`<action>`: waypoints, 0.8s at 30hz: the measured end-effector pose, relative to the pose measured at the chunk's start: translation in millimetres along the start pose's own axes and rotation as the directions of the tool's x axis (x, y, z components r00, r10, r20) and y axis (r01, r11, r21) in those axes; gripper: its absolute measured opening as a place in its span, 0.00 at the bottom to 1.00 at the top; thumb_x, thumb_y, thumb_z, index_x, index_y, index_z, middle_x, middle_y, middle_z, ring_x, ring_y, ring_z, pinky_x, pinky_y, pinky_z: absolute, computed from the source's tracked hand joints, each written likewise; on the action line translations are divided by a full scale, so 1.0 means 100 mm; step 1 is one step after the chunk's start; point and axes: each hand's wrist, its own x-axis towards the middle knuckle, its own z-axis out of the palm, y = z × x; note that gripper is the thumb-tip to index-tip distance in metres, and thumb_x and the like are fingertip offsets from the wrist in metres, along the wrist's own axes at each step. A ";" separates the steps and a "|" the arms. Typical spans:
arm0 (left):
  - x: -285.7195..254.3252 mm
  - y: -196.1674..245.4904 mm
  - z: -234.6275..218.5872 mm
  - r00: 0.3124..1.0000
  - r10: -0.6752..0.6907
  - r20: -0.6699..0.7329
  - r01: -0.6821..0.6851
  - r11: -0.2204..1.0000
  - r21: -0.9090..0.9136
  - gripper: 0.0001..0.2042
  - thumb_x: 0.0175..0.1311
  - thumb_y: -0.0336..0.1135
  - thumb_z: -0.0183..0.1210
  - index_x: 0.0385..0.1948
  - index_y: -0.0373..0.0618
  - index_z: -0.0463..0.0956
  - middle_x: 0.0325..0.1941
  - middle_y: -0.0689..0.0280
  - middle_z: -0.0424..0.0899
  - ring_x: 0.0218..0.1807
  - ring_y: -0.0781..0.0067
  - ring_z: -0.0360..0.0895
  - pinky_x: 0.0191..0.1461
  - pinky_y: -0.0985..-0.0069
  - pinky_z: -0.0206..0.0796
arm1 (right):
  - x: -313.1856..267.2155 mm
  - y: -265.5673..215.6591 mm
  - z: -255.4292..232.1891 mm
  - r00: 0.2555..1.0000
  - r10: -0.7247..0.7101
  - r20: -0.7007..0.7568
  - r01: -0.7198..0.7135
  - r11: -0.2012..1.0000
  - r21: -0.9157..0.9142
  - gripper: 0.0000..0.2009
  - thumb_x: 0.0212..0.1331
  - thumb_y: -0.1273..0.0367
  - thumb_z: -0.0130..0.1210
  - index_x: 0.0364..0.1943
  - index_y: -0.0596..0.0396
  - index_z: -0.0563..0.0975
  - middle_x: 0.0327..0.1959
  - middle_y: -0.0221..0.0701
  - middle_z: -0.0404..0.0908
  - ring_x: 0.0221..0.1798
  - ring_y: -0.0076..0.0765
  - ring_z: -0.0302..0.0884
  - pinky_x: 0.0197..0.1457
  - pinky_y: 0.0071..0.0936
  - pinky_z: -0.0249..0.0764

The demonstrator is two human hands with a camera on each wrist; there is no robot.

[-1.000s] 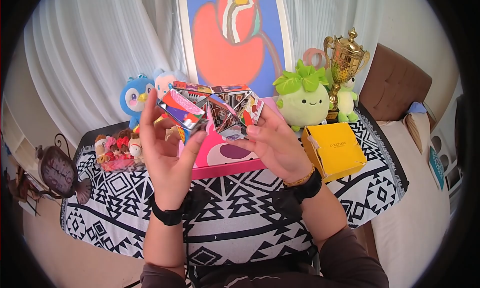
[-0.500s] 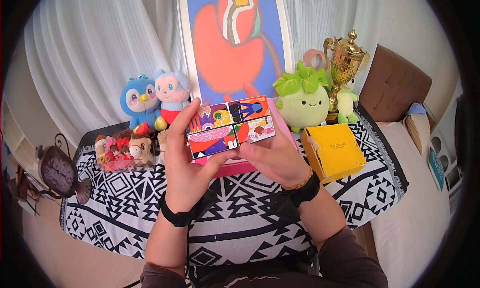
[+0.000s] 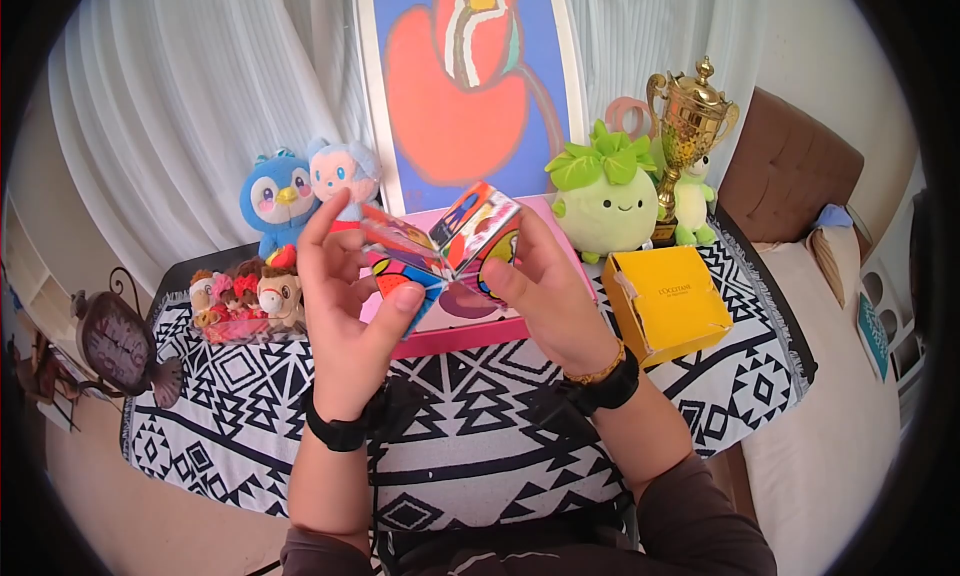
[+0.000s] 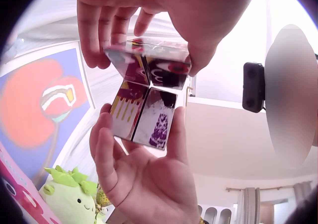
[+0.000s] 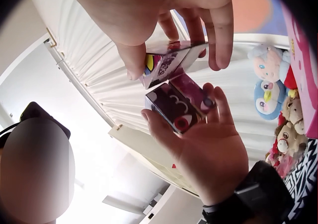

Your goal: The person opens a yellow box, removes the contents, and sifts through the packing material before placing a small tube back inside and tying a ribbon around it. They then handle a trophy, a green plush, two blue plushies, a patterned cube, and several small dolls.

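A colourful folding block puzzle [image 3: 445, 251] is held in the air between both hands, its two halves tilted into a V. The left hand [image 3: 350, 306] pinches the left half between thumb and fingers; the right hand [image 3: 550, 301] grips the right half, thumb on its near face. In the left wrist view, the block [image 4: 144, 92] shows printed panels hinged at a middle seam, the left hand [image 4: 164, 5] above and the right hand [image 4: 149, 184] below. The right wrist view shows the block [image 5: 179, 100] with dark panels angled apart.
Behind the hands lies a pink box [image 3: 470, 333] on the patterned cloth [image 3: 440, 446]. A yellow box [image 3: 670, 306], green plush [image 3: 605, 211] and gold trophy [image 3: 690, 121] stand at right. Blue plush toys [image 3: 278, 201] and small dolls in a clear tray [image 3: 245, 331] are at left.
The block went from a spread, partly unfolded shape to a flat closed face, and is now folded apart in a V. Both hands stayed on it, the left hand shifting left again.
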 end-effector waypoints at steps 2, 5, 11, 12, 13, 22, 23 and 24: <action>0.01 0.00 -0.02 0.999 -0.039 -0.010 0.039 0.998 -0.055 0.40 0.51 0.31 0.68 0.65 0.41 0.51 0.51 0.60 0.71 0.51 0.71 0.73 0.55 0.75 0.69 | 0.02 0.02 -0.02 1.000 -0.025 0.008 0.025 0.999 -0.020 0.39 0.57 0.65 0.63 0.69 0.50 0.51 0.51 0.35 0.69 0.51 0.26 0.74 0.44 0.21 0.75; 0.02 0.02 -0.03 0.997 -0.080 0.001 0.079 0.990 -0.115 0.40 0.51 0.29 0.67 0.65 0.41 0.51 0.49 0.61 0.72 0.48 0.73 0.73 0.53 0.76 0.69 | 0.02 0.05 -0.02 0.994 -0.107 -0.007 0.107 0.994 0.011 0.36 0.57 0.65 0.63 0.66 0.50 0.54 0.51 0.34 0.70 0.51 0.25 0.73 0.47 0.21 0.74; 0.01 -0.01 -0.11 0.991 -0.130 0.017 0.131 0.986 -0.107 0.30 0.56 0.29 0.64 0.60 0.39 0.59 0.48 0.60 0.76 0.50 0.73 0.74 0.55 0.77 0.67 | 0.03 0.09 -0.04 0.979 -0.172 -0.110 0.186 0.973 0.133 0.22 0.60 0.64 0.60 0.53 0.52 0.64 0.47 0.32 0.72 0.46 0.22 0.73 0.51 0.20 0.70; 0.01 -0.01 -0.12 0.990 -0.135 0.029 0.137 0.989 -0.064 0.25 0.59 0.30 0.62 0.57 0.37 0.64 0.49 0.59 0.77 0.51 0.73 0.74 0.56 0.77 0.66 | 0.02 0.08 -0.07 0.983 -0.171 -0.062 0.177 0.980 0.095 0.17 0.62 0.63 0.58 0.49 0.54 0.66 0.45 0.30 0.73 0.45 0.20 0.72 0.50 0.20 0.71; 0.01 0.01 -0.12 0.990 -0.135 0.029 0.137 0.989 -0.064 0.25 0.59 0.30 0.62 0.57 0.37 0.64 0.49 0.59 0.77 0.51 0.73 0.74 0.56 0.77 0.66 | 0.02 0.08 -0.09 0.986 -0.168 -0.014 0.168 0.984 0.057 0.14 0.64 0.63 0.55 0.45 0.55 0.68 0.42 0.29 0.74 0.44 0.19 0.72 0.48 0.20 0.72; 0.03 0.09 -0.10 0.999 -0.045 -0.001 0.043 0.952 0.304 0.16 0.70 0.40 0.49 0.45 0.38 0.80 0.53 0.55 0.79 0.56 0.67 0.74 0.63 0.71 0.59 | 0.01 0.03 0.00 0.999 0.026 -0.024 -0.022 0.990 0.138 0.14 0.68 0.60 0.48 0.43 0.59 0.71 0.41 0.27 0.74 0.42 0.21 0.75 0.49 0.21 0.77; 0.03 0.09 -0.10 0.999 -0.045 -0.001 0.043 0.952 0.304 0.16 0.70 0.40 0.49 0.45 0.38 0.80 0.53 0.55 0.79 0.56 0.67 0.74 0.63 0.71 0.59 | 0.01 0.03 -0.01 0.999 0.026 -0.025 -0.022 0.990 0.138 0.14 0.68 0.60 0.48 0.43 0.59 0.71 0.41 0.27 0.74 0.42 0.21 0.75 0.49 0.21 0.77; 0.02 0.09 -0.11 0.993 -0.112 -0.024 0.114 0.952 0.285 0.14 0.67 0.39 0.53 0.46 0.38 0.79 0.52 0.56 0.79 0.55 0.67 0.74 0.62 0.72 0.60 | 0.00 0.05 -0.02 1.000 -0.007 0.005 0.006 0.992 0.125 0.13 0.67 0.63 0.51 0.45 0.59 0.70 0.42 0.28 0.73 0.46 0.23 0.75 0.50 0.22 0.76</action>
